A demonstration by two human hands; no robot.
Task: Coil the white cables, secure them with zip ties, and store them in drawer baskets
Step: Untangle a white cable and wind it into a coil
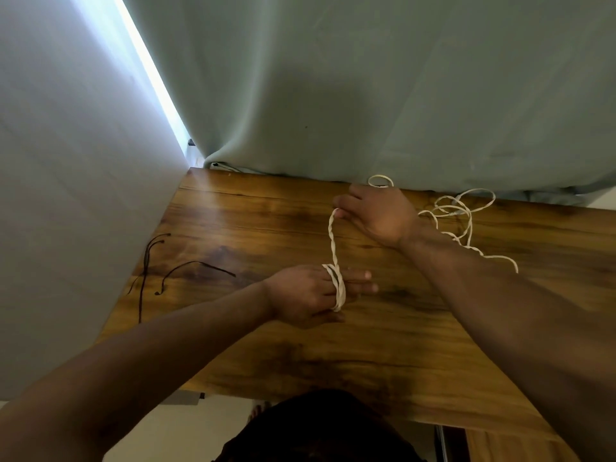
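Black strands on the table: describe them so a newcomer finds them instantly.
On the wooden table, look to its left edge beside the pale wall. The thin black strands lie loose there, left of the left hand. Unlike the white cable wound on that hand, they are dark, short and untouched.

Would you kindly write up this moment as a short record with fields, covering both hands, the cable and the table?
surface: wooden table
left hand: fingers straight, white cable wound round them
right hand: pinches the cable above the left hand
loose length: tangled on the table beyond the right forearm
small white coil: at the hem of the curtain, behind the right hand
dark zip ties: lying loose near the table's left edge
stage: coiling under way; no tie on the cable yet
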